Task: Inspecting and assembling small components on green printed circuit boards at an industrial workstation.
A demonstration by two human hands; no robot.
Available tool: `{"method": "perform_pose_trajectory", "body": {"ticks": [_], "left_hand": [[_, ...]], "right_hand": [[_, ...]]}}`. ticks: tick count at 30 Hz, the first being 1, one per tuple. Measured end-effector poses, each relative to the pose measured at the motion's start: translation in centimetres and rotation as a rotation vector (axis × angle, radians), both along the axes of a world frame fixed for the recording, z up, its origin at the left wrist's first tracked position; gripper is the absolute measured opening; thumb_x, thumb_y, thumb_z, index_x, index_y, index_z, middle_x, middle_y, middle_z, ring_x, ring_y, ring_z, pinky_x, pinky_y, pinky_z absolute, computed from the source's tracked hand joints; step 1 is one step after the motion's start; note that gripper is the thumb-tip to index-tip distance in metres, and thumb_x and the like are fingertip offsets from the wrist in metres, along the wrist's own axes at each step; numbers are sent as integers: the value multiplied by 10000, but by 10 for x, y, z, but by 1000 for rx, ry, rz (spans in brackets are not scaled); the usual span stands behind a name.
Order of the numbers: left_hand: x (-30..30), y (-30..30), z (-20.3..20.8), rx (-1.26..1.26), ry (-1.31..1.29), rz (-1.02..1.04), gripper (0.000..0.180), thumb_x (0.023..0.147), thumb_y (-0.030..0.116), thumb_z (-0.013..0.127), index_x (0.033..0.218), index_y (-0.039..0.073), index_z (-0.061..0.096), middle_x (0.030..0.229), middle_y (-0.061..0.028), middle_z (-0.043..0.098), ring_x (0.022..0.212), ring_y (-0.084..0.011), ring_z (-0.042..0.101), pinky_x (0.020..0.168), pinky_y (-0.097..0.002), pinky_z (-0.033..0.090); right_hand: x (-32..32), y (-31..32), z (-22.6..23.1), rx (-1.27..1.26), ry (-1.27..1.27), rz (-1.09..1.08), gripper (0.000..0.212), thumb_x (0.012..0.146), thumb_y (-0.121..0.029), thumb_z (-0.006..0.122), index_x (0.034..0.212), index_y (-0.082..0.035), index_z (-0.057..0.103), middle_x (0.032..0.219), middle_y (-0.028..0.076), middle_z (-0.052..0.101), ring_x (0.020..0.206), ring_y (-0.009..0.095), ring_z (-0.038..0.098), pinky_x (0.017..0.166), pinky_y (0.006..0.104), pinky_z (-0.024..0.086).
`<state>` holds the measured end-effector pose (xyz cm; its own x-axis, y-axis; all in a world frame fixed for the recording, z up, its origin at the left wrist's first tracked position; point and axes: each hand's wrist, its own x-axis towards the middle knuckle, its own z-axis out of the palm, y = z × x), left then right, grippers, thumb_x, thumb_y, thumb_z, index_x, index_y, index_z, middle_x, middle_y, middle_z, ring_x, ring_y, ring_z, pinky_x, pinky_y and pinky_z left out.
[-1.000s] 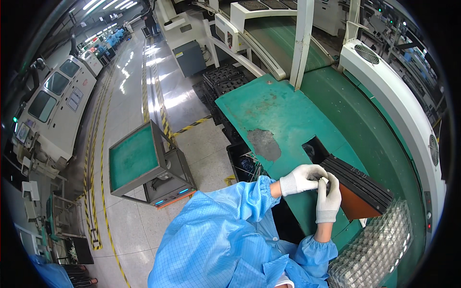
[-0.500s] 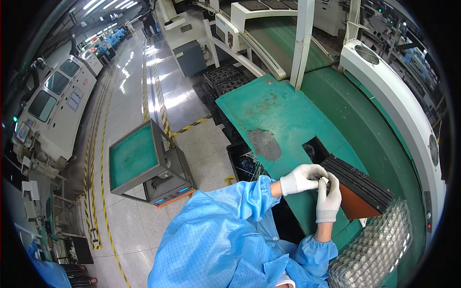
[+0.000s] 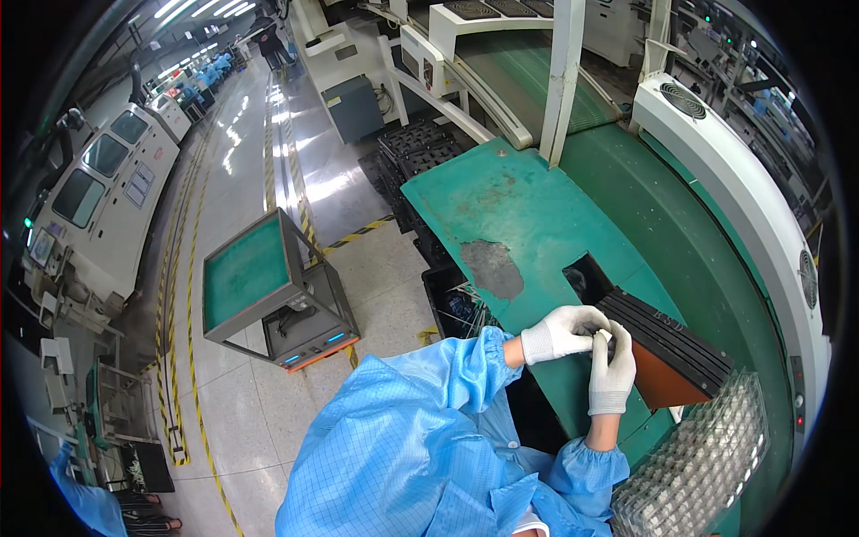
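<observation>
Both hands wear white knit gloves and meet at the fingertips above the green table. My left hand is closed in a pinch. My right hand rises from below, thumb and fingers pinched against the left fingertips. A tiny whitish piece seems to sit between them, but it is too small to name. Just right of the hands stands a row of black frames with an orange-brown side panel. Near my right forearm lies a stack of clear plastic blister trays, their pockets filled with small whitish parts.
A green conveyor belt curves along the right beside a white machine housing. A dark bin stands by the table's left edge. On the floor at left is a wheeled cart with a green top. A white post rises beyond the table.
The cart on the floor has shifted slightly and turned. A distant person in the aisle shows more fully. My hands have stayed in nearly the same place, still pinched together.
</observation>
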<state>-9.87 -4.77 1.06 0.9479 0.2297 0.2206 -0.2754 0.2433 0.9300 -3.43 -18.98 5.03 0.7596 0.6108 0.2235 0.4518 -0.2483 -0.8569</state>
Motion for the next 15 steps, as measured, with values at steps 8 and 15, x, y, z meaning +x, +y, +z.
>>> {"method": "perform_pose_trajectory", "body": {"ticks": [8, 15], "left_hand": [[-1, 0, 1, 2, -14, 10, 262, 903, -8, 656, 1161, -27, 614, 1098, -92, 663, 1057, -168, 643, 959, -324, 517], [-1, -1, 3, 0, 7, 10, 255, 905, -7, 653, 1156, -30, 618, 1097, -94, 663, 1050, -170, 646, 956, -326, 520]], "right_hand": [[-2, 1, 0, 25, -24, -20, 305, 968, -166, 624, 1234, -16, 606, 933, 90, 683, 794, 130, 648, 742, 282, 530], [1, 0, -6, 41, -38, -8, 307, 970, -165, 619, 1231, -3, 602, 907, 88, 672, 769, 131, 640, 725, 282, 529]]}}
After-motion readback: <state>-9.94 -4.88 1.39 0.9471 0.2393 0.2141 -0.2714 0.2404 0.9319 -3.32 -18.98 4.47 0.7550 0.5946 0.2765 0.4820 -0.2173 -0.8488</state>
